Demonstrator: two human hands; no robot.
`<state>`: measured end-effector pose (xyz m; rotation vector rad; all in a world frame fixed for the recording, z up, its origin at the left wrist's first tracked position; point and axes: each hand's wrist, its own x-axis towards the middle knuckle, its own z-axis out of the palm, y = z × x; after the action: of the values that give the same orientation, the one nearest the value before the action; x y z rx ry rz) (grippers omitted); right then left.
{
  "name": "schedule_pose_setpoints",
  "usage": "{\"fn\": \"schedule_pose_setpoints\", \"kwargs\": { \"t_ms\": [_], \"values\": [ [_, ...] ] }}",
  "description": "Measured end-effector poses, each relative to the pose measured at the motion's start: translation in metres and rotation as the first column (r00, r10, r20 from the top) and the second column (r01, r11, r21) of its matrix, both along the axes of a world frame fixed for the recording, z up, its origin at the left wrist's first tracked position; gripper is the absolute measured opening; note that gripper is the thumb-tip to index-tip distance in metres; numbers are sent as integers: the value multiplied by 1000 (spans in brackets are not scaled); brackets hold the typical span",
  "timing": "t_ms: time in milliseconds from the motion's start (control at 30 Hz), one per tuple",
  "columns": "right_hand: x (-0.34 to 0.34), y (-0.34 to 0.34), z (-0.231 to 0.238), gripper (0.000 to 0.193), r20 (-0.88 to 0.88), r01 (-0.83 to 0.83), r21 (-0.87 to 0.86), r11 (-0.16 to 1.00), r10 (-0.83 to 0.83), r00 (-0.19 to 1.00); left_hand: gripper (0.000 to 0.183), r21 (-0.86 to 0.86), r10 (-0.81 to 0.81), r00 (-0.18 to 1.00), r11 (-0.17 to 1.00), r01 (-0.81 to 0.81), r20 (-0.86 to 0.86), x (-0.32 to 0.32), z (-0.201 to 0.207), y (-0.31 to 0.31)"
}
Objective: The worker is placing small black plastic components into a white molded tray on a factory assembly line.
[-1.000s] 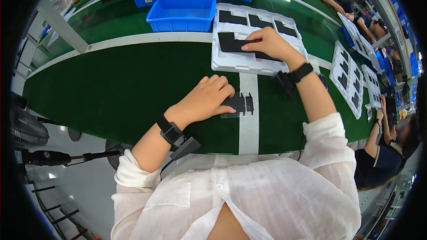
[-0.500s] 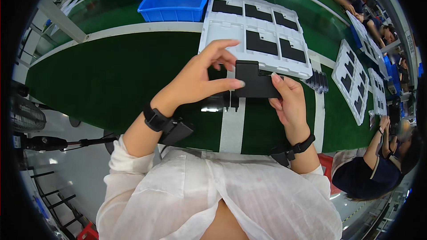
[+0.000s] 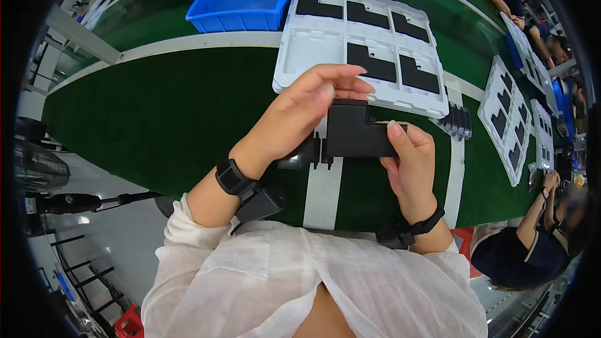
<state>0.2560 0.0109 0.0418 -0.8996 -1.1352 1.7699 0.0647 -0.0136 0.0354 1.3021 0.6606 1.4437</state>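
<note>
A black L-shaped flat part (image 3: 354, 130) is held over the table's near side. My right hand (image 3: 410, 159) pinches its right end, thumb on top and fingers underneath. At its upper left corner is my left hand (image 3: 300, 106), with fingers stretched over the top edge and thumb close to the corner; whether it touches cannot be made out. Beyond lies a white tray (image 3: 369, 97) with several similar black parts in its compartments. Partly hidden behind the held part, a small dark pronged object (image 3: 327, 164) shows beside my left wrist.
Blue bins (image 3: 241, 3) stand at the far left. Right of the white tray lies a row of dark pieces (image 3: 459, 122). Another white tray (image 3: 507, 119) with black parts is farther right, near a co-worker (image 3: 523, 250). A fan (image 3: 41, 166) stands at left.
My left hand's thumb has come off the part's left edge and moved up to its upper corner. My right hand keeps its hold. The view has shifted slightly.
</note>
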Motion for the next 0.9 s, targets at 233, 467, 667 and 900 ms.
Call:
{"fn": "schedule_pose_setpoints", "kwargs": {
  "t_ms": [233, 467, 667, 900],
  "values": [
    [1, 3, -3, 19, -26, -19, -15, 1000, 19, 999, 33, -191, -96, 944, 968, 162, 315, 4, -17, -2],
    [0, 6, -5, 18, -30, 3, -6, 1000, -4, 1000, 31, -174, -178, 803, 928, 330, 569, 9, -22, -1],
    [-3, 3, -7, 19, -72, -13, -22, 1000, 11, 997, 46, -168, -219, 778, 908, 383, 589, 5, -22, -1],
    [-4, 2, -8, 19, -108, -36, -12, 999, 35, 994, 50, -219, -164, 813, 916, 335, 558, 6, -12, -6]
  ]
}}
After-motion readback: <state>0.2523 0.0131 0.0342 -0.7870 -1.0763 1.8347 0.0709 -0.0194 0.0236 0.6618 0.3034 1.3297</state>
